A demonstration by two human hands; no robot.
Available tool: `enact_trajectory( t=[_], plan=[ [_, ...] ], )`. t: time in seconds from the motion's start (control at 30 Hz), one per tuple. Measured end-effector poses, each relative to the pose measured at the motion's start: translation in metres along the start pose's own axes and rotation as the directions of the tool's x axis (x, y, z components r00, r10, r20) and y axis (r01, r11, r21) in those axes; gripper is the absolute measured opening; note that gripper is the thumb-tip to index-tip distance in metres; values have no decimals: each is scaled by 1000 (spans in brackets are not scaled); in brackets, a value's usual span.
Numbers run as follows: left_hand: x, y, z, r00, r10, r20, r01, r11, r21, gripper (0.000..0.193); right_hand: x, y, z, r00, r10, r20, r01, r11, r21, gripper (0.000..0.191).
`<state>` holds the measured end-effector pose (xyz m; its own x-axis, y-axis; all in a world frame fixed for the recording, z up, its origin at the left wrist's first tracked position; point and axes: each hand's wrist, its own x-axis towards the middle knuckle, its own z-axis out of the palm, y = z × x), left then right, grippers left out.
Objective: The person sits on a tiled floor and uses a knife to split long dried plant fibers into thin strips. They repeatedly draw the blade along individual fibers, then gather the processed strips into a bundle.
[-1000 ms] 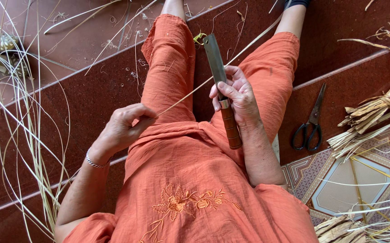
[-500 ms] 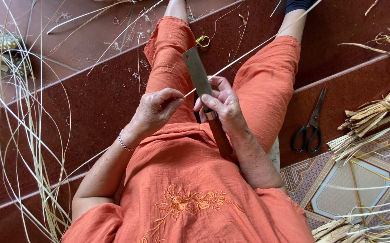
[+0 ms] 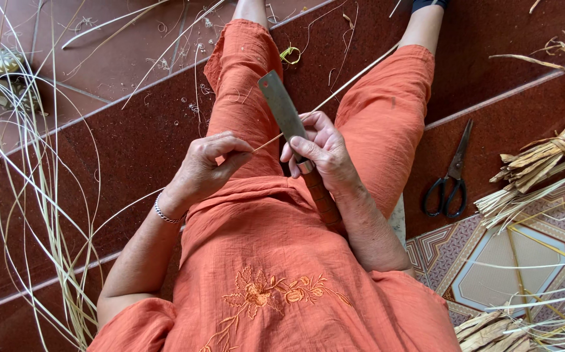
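My right hand [image 3: 321,153] grips a flat-bladed knife [image 3: 281,109] by its brown wooden handle [image 3: 321,199], the blade pointing away over my orange-clad left leg. My left hand [image 3: 207,166] pinches the near end of a thin pale fibre strip [image 3: 354,77], which runs from my fingers under the blade and off to the upper right across my knee. The two hands sit close together above my lap.
Black scissors [image 3: 450,182] lie on the red floor to the right. A bundle of dry straw [image 3: 550,163] is at the far right, above a patterned tile [image 3: 504,261]. Long pale strips [image 3: 41,195] fan over the floor at left. Curled shavings lie between my knees.
My left hand has moved right, up to the knife, and pinched the strip. The knife has tilted and shifted left; both hands have drawn together over my lap.
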<state>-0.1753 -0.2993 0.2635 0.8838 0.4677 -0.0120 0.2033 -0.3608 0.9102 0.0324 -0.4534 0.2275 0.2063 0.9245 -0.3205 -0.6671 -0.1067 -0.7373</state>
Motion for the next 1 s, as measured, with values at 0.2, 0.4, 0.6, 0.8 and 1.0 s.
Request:
enact_trajectory(
  t=[0.2,0.4,0.6,0.8,1.0],
  plan=[
    [-11,-2,-12,997,-72,27,72,997,27,6,-1,-7,-9,998,-43,-40,45,998,39,26],
    [-23,-4,-25,993,-113,15,113,994,5,6,-2,-10,-16,992,-105,-63,107,994,35,26],
    [-33,-9,-42,983,-181,41,180,983,33,7,-6,-23,-23,983,-130,-130,135,990,35,28],
    [-45,-21,-59,968,-242,68,243,970,1,7,-12,-38,-30,973,-151,-174,154,988,5,28],
    [-52,-43,-75,954,-284,95,286,958,-9,10,-14,-38,-32,975,-150,-163,142,988,-60,27]
  ],
)
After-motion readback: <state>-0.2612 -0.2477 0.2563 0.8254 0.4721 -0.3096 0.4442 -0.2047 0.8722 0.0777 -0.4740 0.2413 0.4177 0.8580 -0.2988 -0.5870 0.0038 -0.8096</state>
